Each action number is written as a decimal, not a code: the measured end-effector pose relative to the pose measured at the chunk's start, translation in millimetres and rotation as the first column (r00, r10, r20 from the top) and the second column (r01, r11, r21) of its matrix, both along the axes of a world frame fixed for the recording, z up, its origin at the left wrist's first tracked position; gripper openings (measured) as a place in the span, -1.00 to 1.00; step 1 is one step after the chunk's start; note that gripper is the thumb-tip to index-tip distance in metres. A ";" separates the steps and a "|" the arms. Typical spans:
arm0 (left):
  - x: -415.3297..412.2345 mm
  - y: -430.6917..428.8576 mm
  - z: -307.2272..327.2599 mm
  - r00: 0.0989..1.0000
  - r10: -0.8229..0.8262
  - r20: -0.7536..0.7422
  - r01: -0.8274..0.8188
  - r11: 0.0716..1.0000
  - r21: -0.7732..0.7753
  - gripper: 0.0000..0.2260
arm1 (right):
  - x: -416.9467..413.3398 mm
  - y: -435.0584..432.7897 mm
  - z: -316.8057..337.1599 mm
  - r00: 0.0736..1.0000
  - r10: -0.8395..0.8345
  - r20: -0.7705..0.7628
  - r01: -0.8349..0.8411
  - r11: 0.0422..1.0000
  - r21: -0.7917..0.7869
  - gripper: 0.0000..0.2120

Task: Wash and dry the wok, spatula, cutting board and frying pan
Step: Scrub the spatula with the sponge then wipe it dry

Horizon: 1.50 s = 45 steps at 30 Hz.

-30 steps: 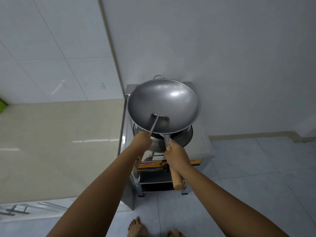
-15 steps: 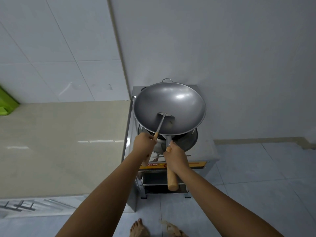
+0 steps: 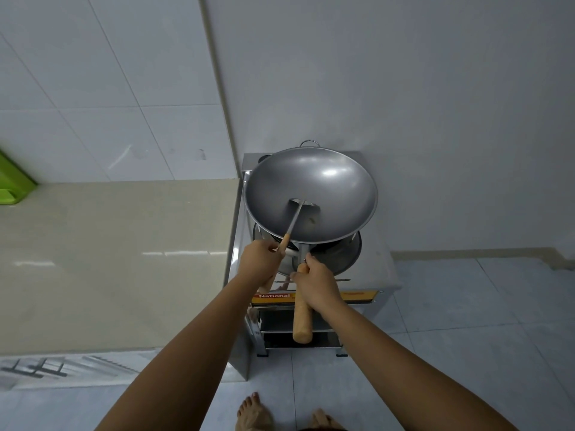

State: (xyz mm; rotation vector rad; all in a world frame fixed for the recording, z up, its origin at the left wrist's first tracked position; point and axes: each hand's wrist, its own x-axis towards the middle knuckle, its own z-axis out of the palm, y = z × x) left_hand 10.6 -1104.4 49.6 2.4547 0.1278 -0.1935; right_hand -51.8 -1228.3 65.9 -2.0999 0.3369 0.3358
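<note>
A grey metal wok [image 3: 326, 181] is held just above the burner of a steel gas stove [image 3: 376, 272]. My right hand [image 3: 314, 286] grips the wok's long wooden handle near its metal neck. A metal spatula [image 3: 300, 209] lies with its blade inside the wok, low in the bowl. My left hand [image 3: 259, 264] holds the spatula's wooden grip at the wok's near rim. The cutting board and frying pan are not in view.
A beige countertop [image 3: 118, 259] runs along the left, touching the stove. A green object [image 3: 14, 181] sits at its far left edge. White tiled walls stand behind. Grey floor tiles [image 3: 466, 321] lie to the right, and my bare feet [image 3: 255, 415] show below.
The view has swung a little left, showing more of the green object. The wok has risen slightly off the burner; both hands keep their holds.
</note>
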 end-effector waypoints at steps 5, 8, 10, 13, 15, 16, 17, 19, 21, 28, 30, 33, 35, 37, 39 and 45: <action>-0.3 -3.6 0.2 1.000 0.008 0.025 -0.008 1.000 -0.029 -0.79 | -0.3 -1.3 -1.0 1.000 0.011 0.000 -0.011 1.000 -0.004 -0.51; -2.0 -3.1 1.2 1.000 -0.014 0.025 0.015 0.999 -0.032 -0.79 | 0.6 -2.9 -2.6 1.000 0.020 0.010 -0.020 1.000 -0.010 -0.55; -4.6 -0.1 1.1 1.000 -0.019 0.015 0.020 0.999 -0.033 -0.77 | 1.4 -3.9 -3.1 0.999 0.035 0.031 -0.034 0.999 -0.027 -0.54; -10.0 8.1 1.5 1.000 0.009 -0.002 -0.009 0.997 -0.071 -0.76 | 8.1 -5.0 -3.9 0.991 0.093 0.095 -0.081 0.989 -0.121 -0.49; -13.8 15.4 2.2 0.999 0.024 0.031 -0.023 0.999 -0.028 -0.66 | 18.4 -5.7 -3.9 0.980 0.161 0.120 -0.128 0.961 -0.246 -0.45; -15.9 20.1 3.0 0.998 0.033 0.052 -0.033 0.999 0.010 -0.61 | 24.9 -5.8 -2.8 0.970 0.208 0.123 -0.160 0.936 -0.314 -0.44; -17.9 25.7 4.5 0.996 0.038 0.074 -0.043 0.997 0.058 -0.58 | 32.0 -4.7 -0.5 0.956 0.268 0.122 -0.204 0.902 -0.381 -0.43; -21.1 41.1 5.5 0.996 0.024 0.086 -0.040 0.983 0.177 -0.58 | 46.3 3.0 7.0 0.906 0.414 0.093 -0.318 0.807 -0.498 -0.43; -25.2 61.7 3.3 0.998 0.035 0.047 -0.046 0.964 0.263 -0.57 | 59.4 18.6 14.0 0.838 0.544 0.034 -0.426 0.694 -0.581 -0.42; -53.8 157.5 -9.6 0.975 0.209 -0.078 -0.169 0.920 0.354 -0.53 | 77.0 112.2 16.7 0.634 0.761 -0.136 -0.645 0.424 -0.636 -0.42; -67.5 191.4 -17.3 0.957 0.268 -0.111 -0.212 0.908 0.362 -0.52 | 71.5 146.6 10.1 0.599 0.784 -0.165 -0.685 0.393 -0.614 -0.43; -94.0 242.8 -26.9 0.922 0.352 -0.160 -0.277 0.890 0.362 -0.53 | 58.6 198.9 -3.1 0.524 0.823 -0.218 -0.755 0.330 -0.567 -0.44; -114.3 278.1 -30.8 0.899 0.396 -0.188 -0.308 0.876 0.370 -0.53 | 49.0 235.8 -11.4 0.474 0.845 -0.249 -0.790 0.283 -0.544 -0.44; -134.9 314.3 -34.7 0.878 0.428 -0.213 -0.330 0.865 0.378 -0.52 | 38.6 274.5 -17.5 0.434 0.860 -0.267 -0.809 0.241 -0.536 -0.44; -155.8 354.3 -37.0 0.862 0.451 -0.231 -0.345 0.856 0.384 -0.52 | 26.2 318.4 -22.5 0.394 0.875 -0.280 -0.827 0.204 -0.524 -0.44; -205.9 476.9 -44.7 0.818 0.524 -0.238 -0.411 0.821 0.397 -0.51 | -4.7 452.6 -32.2 0.290 0.916 -0.279 -0.849 0.111 -0.517 -0.45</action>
